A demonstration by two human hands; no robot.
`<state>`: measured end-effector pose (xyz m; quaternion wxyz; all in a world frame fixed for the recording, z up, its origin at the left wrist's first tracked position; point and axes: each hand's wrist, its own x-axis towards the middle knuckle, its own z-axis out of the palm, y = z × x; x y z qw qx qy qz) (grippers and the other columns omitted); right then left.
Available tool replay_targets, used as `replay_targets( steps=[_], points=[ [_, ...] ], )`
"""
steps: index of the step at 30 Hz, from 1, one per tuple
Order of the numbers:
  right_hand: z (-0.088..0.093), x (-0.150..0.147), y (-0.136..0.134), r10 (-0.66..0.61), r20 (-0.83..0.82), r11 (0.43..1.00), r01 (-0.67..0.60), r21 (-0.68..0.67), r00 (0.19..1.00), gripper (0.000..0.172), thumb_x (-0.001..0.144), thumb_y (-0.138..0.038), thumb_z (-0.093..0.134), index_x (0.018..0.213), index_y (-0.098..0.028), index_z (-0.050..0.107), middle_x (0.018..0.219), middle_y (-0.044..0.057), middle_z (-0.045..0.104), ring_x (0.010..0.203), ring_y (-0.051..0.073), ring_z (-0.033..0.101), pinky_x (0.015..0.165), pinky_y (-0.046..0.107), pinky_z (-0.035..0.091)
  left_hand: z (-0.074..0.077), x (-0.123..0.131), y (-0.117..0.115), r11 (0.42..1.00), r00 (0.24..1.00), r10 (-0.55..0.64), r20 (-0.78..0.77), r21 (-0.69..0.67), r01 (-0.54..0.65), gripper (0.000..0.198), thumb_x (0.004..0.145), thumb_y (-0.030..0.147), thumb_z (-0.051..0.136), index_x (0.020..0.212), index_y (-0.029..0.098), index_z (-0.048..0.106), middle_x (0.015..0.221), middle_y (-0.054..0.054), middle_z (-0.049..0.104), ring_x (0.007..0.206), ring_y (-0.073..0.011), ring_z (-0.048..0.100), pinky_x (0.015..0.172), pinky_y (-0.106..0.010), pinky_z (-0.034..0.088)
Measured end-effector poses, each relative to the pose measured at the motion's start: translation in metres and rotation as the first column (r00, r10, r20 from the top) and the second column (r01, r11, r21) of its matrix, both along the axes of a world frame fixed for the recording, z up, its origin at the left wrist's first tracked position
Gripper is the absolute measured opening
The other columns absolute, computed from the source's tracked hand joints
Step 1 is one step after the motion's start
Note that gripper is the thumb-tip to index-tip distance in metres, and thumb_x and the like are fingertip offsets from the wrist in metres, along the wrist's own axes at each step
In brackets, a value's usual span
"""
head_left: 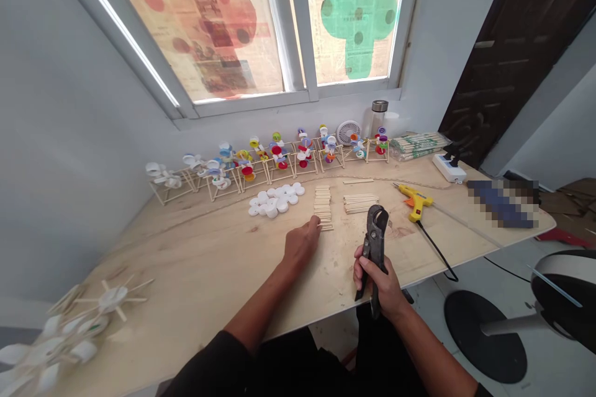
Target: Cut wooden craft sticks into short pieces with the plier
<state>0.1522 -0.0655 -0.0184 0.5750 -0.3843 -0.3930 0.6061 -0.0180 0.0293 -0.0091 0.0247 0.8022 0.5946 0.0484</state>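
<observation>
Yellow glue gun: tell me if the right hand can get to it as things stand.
Probably yes: the right hand holds black pliers and would likely need to set them down first. No object stands between it and the yellow glue gun on the plywood tabletop.

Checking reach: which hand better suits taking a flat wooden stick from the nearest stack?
Left, probably: the left hand touches the wooden stick stack, while the right hand grips black metal cutters.

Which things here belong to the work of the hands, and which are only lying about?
In the work: right hand holding black cutters; left hand touching wooden sticks; white bottle caps; glue gun.

Lying about: small fan; bottle; power strip.
</observation>
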Motion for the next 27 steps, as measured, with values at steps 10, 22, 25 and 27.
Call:
replay_targets(
  steps=[10,22,25,27],
  points=[
    [0.000,-0.001,0.000,0.003,-0.014,1.000,-0.003,-0.003,1.000,0.028,0.077,-0.043,0.057,0.089,-0.018,0.049,0.058,-0.005,0.050,0.045,0.010,0.047,0.045,0.024,0.038,0.011,0.038,0.010,0.990,0.990,-0.135,0.031,-0.021,0.136,0.020,0.089,0.028,0.034,0.094,0.021,0.052,0.093,-0.006,0.065,0.083,-0.0183,0.060,0.063,-0.025,0.038],
    [-0.002,0.000,0.001,0.004,0.000,1.000,-0.004,0.013,1.000,0.032,0.077,-0.047,0.057,0.090,-0.018,0.049,0.058,-0.004,0.050,0.045,0.011,0.047,0.046,0.025,0.039,0.009,0.084,0.041,0.975,0.976,-0.216,0.031,-0.049,0.217,0.018,0.083,0.013,0.040,0.098,0.016,0.050,0.085,-0.012,0.065,0.083,-0.0252,0.062,0.067,-0.033,0.043],
    [-0.003,0.001,0.001,0.007,-0.014,1.000,-0.007,0.018,1.000,0.030,0.077,-0.045,0.057,0.090,-0.018,0.049,0.059,-0.004,0.051,0.045,0.010,0.048,0.047,0.025,0.039,0.006,0.084,0.041,0.977,0.975,-0.206,0.081,-0.044,0.210,0.017,0.082,0.013,0.040,0.095,0.015,0.052,0.086,-0.013,0.064,0.083,-0.0253,0.061,0.068,-0.033,0.042],
    [-0.003,0.001,0.002,0.008,-0.022,1.000,-0.008,0.018,1.000,0.029,0.078,-0.044,0.057,0.089,-0.018,0.050,0.058,-0.004,0.051,0.045,0.010,0.048,0.047,0.024,0.039,0.005,0.083,0.039,0.980,0.973,-0.190,0.133,-0.035,0.196,0.016,0.082,0.013,0.040,0.093,0.015,0.053,0.087,-0.013,0.064,0.082,-0.0255,0.061,0.067,-0.034,0.042]
  ],
)
